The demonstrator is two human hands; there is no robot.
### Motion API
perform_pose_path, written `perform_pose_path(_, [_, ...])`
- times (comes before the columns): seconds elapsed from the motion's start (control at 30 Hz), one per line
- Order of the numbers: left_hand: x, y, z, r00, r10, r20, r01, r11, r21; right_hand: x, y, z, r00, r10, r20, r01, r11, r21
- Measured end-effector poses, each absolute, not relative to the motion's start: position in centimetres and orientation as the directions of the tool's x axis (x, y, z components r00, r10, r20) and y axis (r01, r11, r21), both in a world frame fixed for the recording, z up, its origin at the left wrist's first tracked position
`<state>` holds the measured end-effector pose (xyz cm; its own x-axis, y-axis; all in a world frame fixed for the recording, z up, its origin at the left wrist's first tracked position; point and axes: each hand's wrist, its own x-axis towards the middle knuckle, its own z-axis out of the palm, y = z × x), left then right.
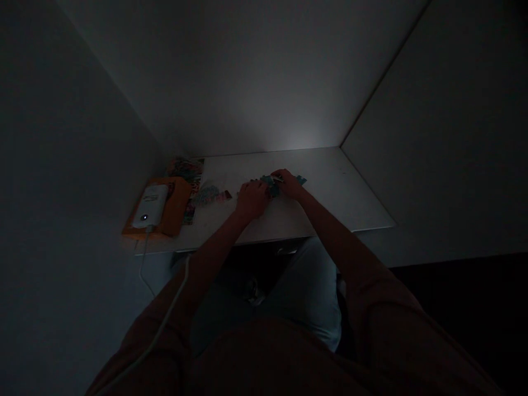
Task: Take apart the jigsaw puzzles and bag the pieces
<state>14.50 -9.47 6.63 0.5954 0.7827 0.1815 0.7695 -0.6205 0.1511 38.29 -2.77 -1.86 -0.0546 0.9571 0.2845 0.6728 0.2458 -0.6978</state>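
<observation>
The room is dim and fine detail is lost. Over the white tabletop, my left hand (252,199) rests with its fingers curled down at a cluster of small flat teal pieces (272,188), which look like jigsaw pieces. What lies under those fingers is hidden. My right hand (289,184) is at the far right side of the same cluster, its fingers bent together around a small piece with a pale edge. Another teal piece (302,180) lies just right of that hand. Left of my left hand lies a small reddish piece (227,194).
A crumpled clear bag (207,193) lies beside a colourful printed sheet (192,170). An orange box (175,212) at the left carries a white power bank (150,204), whose cable (143,267) runs over the white table's (330,214) edge. Walls enclose the table's back and sides.
</observation>
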Motion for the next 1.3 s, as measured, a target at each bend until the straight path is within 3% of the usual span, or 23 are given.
perform_pose_path(0.37, [11.8,-13.1,2.4,0.636,0.749,0.187,0.714,-0.662,0.225,38.4,-5.3,-1.8,-0.181,0.977,0.110,0.434,0.180,-0.883])
perform_pose_path(0.67, [11.5,-14.1,0.9,0.611,0.740,0.281,0.714,-0.668,0.210,39.0,-5.9,0.1,-0.179,0.963,0.203,0.211,0.239,-0.948])
perform_pose_path(0.83, [11.0,-15.3,0.0,0.634,0.711,0.304,0.666,-0.702,0.252,40.3,-6.1,0.8,-0.012,0.960,0.281,0.161,0.279,-0.947])
perform_pose_path(0.97, [11.0,-16.1,-0.8,0.655,0.708,0.264,0.661,-0.707,0.254,40.8,-5.6,1.0,0.123,0.962,0.244,0.186,0.219,-0.958])
perform_pose_path(1.17, [11.2,-16.6,-0.9,0.556,0.794,0.247,0.761,-0.605,0.233,37.9,-4.4,1.0,0.040,0.989,0.141,0.224,0.129,-0.966])
perform_pose_path(1.3, [11.2,-16.8,-0.9,0.509,0.819,0.263,0.774,-0.570,0.277,36.7,-4.2,1.1,-0.102,0.983,0.152,0.534,0.183,-0.826])
